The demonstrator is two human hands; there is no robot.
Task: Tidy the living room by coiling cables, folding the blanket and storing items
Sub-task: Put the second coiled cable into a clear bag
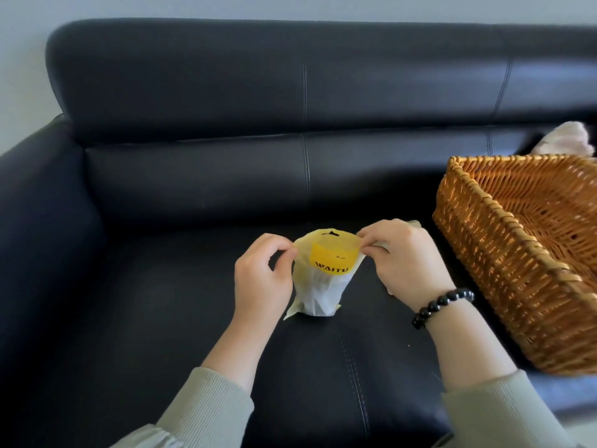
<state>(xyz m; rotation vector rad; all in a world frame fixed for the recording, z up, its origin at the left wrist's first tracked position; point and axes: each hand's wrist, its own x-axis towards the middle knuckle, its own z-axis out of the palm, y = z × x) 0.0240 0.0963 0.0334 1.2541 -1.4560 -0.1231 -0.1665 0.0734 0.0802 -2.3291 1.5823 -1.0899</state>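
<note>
A small translucent pouch (323, 286) with a yellow top strip printed "WAITU" stands upright on the black leather sofa seat (161, 318). Something dark shows faintly inside it. My left hand (261, 282) pinches the pouch's top left edge between thumb and fingers. At the top right edge, my right hand (410, 257) pinches the pouch the same way; a black bead bracelet sits on that wrist. The two hands hold the top of the pouch between them.
A woven wicker basket (484, 253) sits on the seat just right of my right hand, tilted with its open side toward me. A pale pink cloth (568, 140) lies behind it against the sofa back (290, 92).
</note>
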